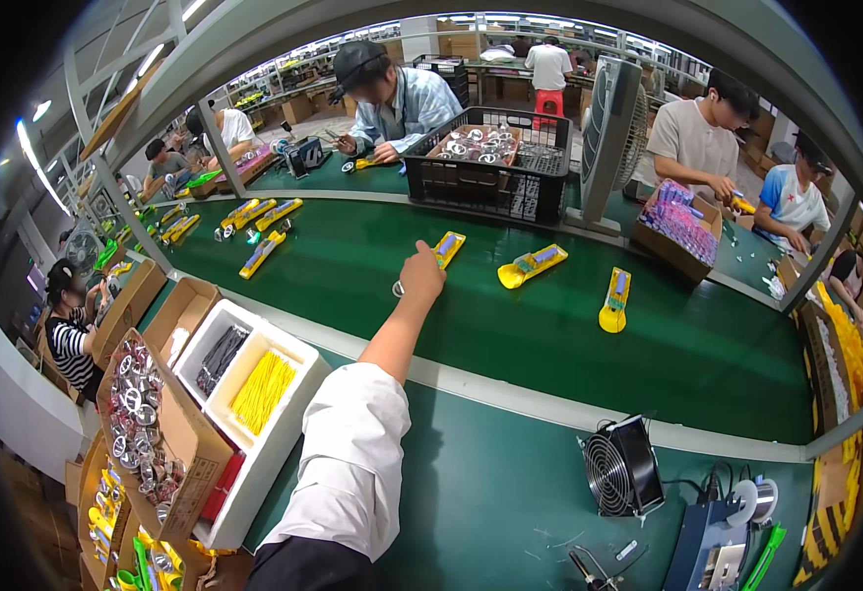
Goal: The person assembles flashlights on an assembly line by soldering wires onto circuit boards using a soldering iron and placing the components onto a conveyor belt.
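Observation:
My left hand (pixel 421 278), in a white sleeve, reaches out over the green conveyor belt (pixel 352 231). Its fingers are closed over a yellow flashlight housing (pixel 450 246) with a purple battery inside; a white-rimmed round part shows at the other side of the hand. My fingers hide the middle of this housing. To the right on the belt lie two more open yellow housings, one tilted (pixel 532 266) and one nearly upright in view (pixel 615 300), each with a purple battery. Several others form a group (pixel 259 217) farther left. My right hand is out of view.
A white foam box (pixel 298 394) of yellow and black wires stands left, beside a carton of round reflectors (pixel 141 424). On my bench are a small black fan (pixel 623 468) and a blue soldering station (pixel 712 542). Across the belt stand a black crate (pixel 490 177) and several co-workers.

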A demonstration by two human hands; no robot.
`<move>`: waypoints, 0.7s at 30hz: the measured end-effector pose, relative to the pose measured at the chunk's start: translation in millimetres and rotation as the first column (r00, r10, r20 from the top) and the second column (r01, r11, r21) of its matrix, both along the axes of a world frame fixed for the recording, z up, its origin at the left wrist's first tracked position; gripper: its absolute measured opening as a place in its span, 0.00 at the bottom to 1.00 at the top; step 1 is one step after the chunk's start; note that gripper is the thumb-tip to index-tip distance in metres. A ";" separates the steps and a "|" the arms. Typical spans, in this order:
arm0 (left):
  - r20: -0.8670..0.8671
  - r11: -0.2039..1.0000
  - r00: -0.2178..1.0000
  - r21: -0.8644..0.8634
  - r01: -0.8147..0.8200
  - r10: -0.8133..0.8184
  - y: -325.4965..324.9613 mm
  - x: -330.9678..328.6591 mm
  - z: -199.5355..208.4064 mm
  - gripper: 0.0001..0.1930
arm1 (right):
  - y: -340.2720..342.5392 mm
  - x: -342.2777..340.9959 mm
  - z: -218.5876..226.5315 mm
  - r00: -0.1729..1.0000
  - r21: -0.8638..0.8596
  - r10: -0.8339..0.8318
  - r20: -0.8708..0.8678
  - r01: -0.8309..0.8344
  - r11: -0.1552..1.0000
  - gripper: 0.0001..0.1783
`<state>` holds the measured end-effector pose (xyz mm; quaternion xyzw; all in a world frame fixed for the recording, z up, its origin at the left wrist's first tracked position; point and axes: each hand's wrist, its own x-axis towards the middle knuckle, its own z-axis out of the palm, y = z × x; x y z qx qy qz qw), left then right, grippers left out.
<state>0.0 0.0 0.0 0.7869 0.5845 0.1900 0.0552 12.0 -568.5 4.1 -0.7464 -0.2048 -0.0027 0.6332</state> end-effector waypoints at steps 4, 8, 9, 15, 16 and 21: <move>0.219 0.828 0.928 0.542 0.142 -0.302 -21.1 47.5 11.7 0.16 | 4.2 13.7 0.4 0.996 0.101 -0.086 -0.027 0.088 0.991 0.21; 0.276 0.871 0.833 0.261 0.416 -0.480 -56.7 98.3 18.9 0.19 | 0.7 15.2 0.9 0.997 0.074 -0.041 -0.063 0.046 0.996 0.21; 0.222 0.879 0.854 0.199 0.433 -0.471 -60.2 106.0 17.7 0.20 | 3.1 14.3 2.5 0.997 0.079 -0.058 -0.051 0.062 0.995 0.20; 0.024 0.925 0.928 0.096 0.368 -0.371 -61.3 105.9 -0.8 0.15 | 7.8 9.6 2.3 0.995 0.130 -0.101 -0.009 0.102 0.986 0.16; 0.027 0.915 0.918 0.105 0.390 -0.395 -68.2 103.1 2.3 0.13 | 6.9 10.5 1.2 0.993 0.162 -0.113 0.023 0.107 0.981 0.15; 0.069 0.913 0.924 0.196 0.358 -0.377 -142.2 21.9 21.2 0.08 | 0.4 10.4 2.7 0.991 0.191 -0.118 -0.059 0.128 0.973 0.13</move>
